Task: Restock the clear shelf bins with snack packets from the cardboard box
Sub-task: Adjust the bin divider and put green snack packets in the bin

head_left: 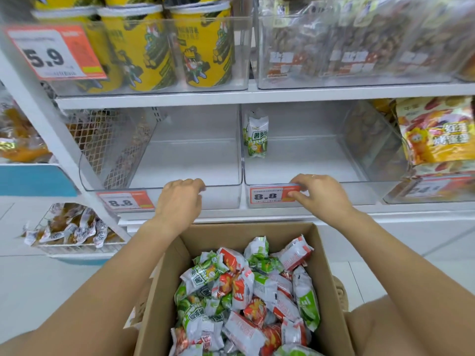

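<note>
- Two hands grip bin rims above the brown cardboard box (326,265): left hand (180,199) curls over the left clear plastic bin (159,187).
- Right hand (317,192) pinches the right clear plastic bin (359,186) at its orange price tag (270,195).
- Green and red foil snack packets (246,299) lie in the box, below both hands.

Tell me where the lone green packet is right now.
Head view: green packet stands upright at the back left of the right bin, beyond the right hand.

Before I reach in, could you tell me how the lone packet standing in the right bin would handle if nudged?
The green-and-white packet stands upright on a narrow base, so it would probably tip. It looks puffy, likely light and crinkly.
</note>
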A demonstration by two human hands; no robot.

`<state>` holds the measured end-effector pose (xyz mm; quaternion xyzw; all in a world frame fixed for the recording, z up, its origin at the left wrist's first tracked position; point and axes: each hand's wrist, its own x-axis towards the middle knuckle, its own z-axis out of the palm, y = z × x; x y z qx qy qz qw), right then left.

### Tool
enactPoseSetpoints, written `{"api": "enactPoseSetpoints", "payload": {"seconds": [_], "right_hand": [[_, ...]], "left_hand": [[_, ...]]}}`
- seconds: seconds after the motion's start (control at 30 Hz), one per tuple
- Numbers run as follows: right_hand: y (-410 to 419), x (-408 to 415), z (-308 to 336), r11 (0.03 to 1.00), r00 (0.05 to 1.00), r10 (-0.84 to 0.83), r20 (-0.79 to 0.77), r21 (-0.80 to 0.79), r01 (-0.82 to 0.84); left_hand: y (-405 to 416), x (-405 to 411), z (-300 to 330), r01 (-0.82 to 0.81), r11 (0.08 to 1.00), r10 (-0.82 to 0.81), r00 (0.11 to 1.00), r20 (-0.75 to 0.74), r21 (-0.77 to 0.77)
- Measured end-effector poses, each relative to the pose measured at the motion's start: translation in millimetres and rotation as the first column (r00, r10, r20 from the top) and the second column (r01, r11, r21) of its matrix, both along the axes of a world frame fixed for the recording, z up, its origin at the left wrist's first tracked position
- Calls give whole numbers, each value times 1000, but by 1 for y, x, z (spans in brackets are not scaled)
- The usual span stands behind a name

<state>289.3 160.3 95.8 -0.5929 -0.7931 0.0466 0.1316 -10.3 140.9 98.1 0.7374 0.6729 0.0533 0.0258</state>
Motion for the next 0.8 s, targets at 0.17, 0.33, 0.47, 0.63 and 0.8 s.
{"api": "enactPoseSetpoints", "payload": {"seconds": [0.17,0.33,0.47,0.63,0.8], "right_hand": [[2,0,-2,994,999,39,31,101,-42],[2,3,9,979,996,80,-44,190,-70],[-7,5,16,965,990,122,-77,244,-100],[-23,12,11,965,988,150,-36,224,-138],[-46,12,8,963,984,164,63,205,-174]], "left_hand": [[8,-3,-4,-25,997,23,999,33,77],[7,-7,-7,-44,983,28,996,91,178],[1,-9,0,-12,972,-15,994,112,237],[-24,-11,6,37,973,-55,996,72,227],[-52,-8,-3,34,979,-53,995,87,201]]}}
